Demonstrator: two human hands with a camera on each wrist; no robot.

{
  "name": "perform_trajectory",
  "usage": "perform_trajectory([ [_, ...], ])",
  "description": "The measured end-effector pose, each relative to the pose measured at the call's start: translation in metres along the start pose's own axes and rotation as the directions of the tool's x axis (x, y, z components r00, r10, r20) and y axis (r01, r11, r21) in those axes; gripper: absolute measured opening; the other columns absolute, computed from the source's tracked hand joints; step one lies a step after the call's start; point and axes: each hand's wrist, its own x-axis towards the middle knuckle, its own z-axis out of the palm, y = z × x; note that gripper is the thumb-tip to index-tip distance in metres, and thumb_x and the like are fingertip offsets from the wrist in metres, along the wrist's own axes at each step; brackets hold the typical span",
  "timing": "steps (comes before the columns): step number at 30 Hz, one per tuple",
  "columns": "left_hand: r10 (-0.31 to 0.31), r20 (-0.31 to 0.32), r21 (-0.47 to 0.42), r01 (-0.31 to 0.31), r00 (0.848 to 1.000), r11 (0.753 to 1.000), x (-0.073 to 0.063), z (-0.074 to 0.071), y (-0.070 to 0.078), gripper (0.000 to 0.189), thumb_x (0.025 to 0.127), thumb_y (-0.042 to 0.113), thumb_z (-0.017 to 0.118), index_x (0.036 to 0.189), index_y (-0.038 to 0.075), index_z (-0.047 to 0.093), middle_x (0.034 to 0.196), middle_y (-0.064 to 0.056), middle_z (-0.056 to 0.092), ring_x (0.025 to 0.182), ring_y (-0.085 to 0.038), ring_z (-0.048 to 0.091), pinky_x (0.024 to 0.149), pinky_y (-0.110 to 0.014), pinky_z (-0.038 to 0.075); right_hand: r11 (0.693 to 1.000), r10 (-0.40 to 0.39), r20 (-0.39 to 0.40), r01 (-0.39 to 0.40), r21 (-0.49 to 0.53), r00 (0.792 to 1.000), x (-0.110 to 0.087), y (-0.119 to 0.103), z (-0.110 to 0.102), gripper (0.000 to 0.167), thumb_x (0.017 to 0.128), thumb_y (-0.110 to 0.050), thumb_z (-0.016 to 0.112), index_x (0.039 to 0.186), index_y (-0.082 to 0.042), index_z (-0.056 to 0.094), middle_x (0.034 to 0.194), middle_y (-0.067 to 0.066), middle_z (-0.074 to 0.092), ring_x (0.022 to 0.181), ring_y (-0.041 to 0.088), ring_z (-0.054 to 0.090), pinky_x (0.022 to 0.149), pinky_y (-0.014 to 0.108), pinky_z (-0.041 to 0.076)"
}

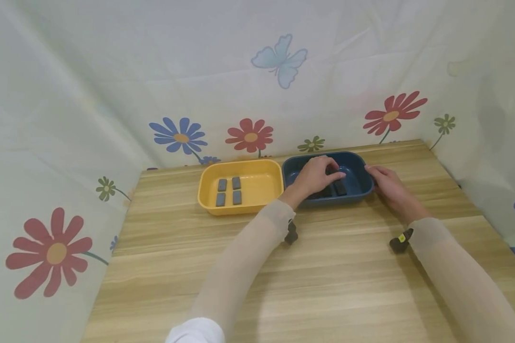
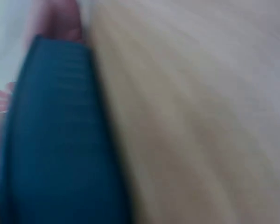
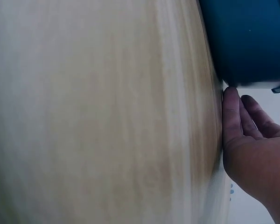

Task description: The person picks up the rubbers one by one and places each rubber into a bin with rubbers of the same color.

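A dark blue tray (image 1: 358,164) stands on the table, with dark rectangular tiles (image 1: 340,188) inside it. My left hand (image 1: 315,176) reaches into this tray, its fingers bent down and its thumb right over a tile. I cannot tell whether a tile is between its fingertips. At the tray's right end, my right hand (image 1: 388,186) holds the rim with the thumb, and its fingers (image 3: 231,112) reach the lower end wall in the right wrist view. The blue tray (image 2: 60,130) fills much of the blurred left wrist view.
A yellow tray (image 1: 263,190) touches the blue one on its left; several grey tiles (image 1: 237,197) lie in two columns in its left half. The wooden table (image 1: 163,267) ends at a flowered cloth backdrop (image 1: 214,95) close behind the trays.
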Motion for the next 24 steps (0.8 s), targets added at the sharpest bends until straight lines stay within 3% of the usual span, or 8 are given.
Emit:
perform_trajectory([
  [4, -0.004, -0.073, -0.124, -0.005, 0.997, 0.992, -0.006, -0.036, 0.009, 0.035, 0.104, 0.045, 0.068, 0.123, 0.016, 0.073, 0.117, 0.005, 0.071, 0.109, -0.009, 0.064, 0.097, -0.02, 0.051, 0.999, -0.019, 0.0, 0.019, 0.046, 1.0, 0.005, 0.002, 0.0, 0.073, 0.111, -0.048, 0.049, 0.157, 0.008, 0.038, 0.121, -0.005, 0.062, 0.1, 0.001, 0.058, 0.084, 0.013, 0.054],
  [8, 0.03, -0.119, -0.18, -0.051, 0.992, 0.982, -0.017, -0.079, 0.021, 0.036, 0.106, 0.04, 0.067, 0.129, 0.013, 0.071, 0.123, 0.001, 0.07, 0.115, -0.013, 0.064, 0.1, -0.019, 0.05, 0.996, -0.043, 0.005, 0.043, 0.083, 0.999, 0.01, 0.003, -0.001, 0.065, 0.111, -0.043, 0.052, 0.151, 0.008, 0.044, 0.104, -0.014, 0.065, 0.093, 0.0, 0.06, 0.08, 0.014, 0.055],
  [12, 0.07, -0.147, -0.16, -0.094, 0.987, 0.983, -0.038, -0.118, 0.03, 0.041, 0.105, 0.043, 0.067, 0.133, 0.013, 0.069, 0.129, -0.001, 0.068, 0.116, -0.013, 0.063, 0.098, -0.018, 0.05, 0.992, -0.058, 0.006, 0.057, 0.116, 0.998, 0.011, 0.002, -0.005, 0.052, 0.111, -0.041, 0.055, 0.14, 0.002, 0.053, 0.101, -0.015, 0.067, 0.091, 0.0, 0.061, 0.078, 0.014, 0.055],
  [15, 0.101, -0.17, -0.129, -0.123, 0.98, 0.984, -0.058, -0.14, 0.032, 0.046, 0.102, 0.043, 0.071, 0.138, 0.014, 0.066, 0.136, 0.0, 0.063, 0.118, -0.013, 0.061, 0.096, -0.019, 0.051, 0.978, -0.048, 0.017, 0.043, 0.203, 0.999, 0.008, 0.002, -0.011, 0.034, 0.109, -0.038, 0.06, 0.126, -0.008, 0.063, 0.099, -0.013, 0.07, 0.09, 0.001, 0.063, 0.076, 0.016, 0.057],
  [19, 0.128, -0.167, -0.066, -0.14, 0.978, 0.988, -0.087, -0.16, 0.015, 0.056, 0.1, 0.042, 0.075, 0.146, 0.014, 0.06, 0.145, -0.002, 0.057, 0.124, -0.02, 0.058, 0.101, -0.031, 0.052, 0.962, -0.037, 0.077, 0.014, 0.274, 0.996, -0.001, 0.002, -0.03, 0.022, 0.11, -0.034, 0.058, 0.12, -0.015, 0.065, 0.101, -0.01, 0.073, 0.093, 0.004, 0.068, 0.078, 0.02, 0.06],
  [22, 0.068, -0.123, 0.013, -0.067, 0.99, 0.998, -0.108, -0.174, -0.011, 0.067, 0.098, 0.048, 0.075, 0.153, 0.016, 0.054, 0.152, -0.005, 0.053, 0.135, -0.026, 0.052, 0.113, -0.043, 0.047, 0.993, -0.076, 0.095, 0.067, 0.093, 0.993, -0.014, -0.003, -0.051, 0.038, 0.112, -0.038, 0.053, 0.134, -0.007, 0.057, 0.106, -0.015, 0.072, 0.099, 0.002, 0.07, 0.084, 0.021, 0.061],
  [24, -0.004, -0.091, 0.077, 0.011, 0.996, 0.997, -0.122, -0.185, -0.029, 0.072, 0.098, 0.053, 0.073, 0.157, 0.019, 0.05, 0.157, -0.005, 0.05, 0.142, -0.028, 0.047, 0.117, -0.049, 0.044, 0.988, -0.104, 0.08, 0.112, -0.106, 0.991, -0.026, -0.012, -0.066, 0.055, 0.112, -0.044, 0.049, 0.146, 0.0, 0.048, 0.116, -0.012, 0.071, 0.107, 0.004, 0.068, 0.089, 0.02, 0.059],
])
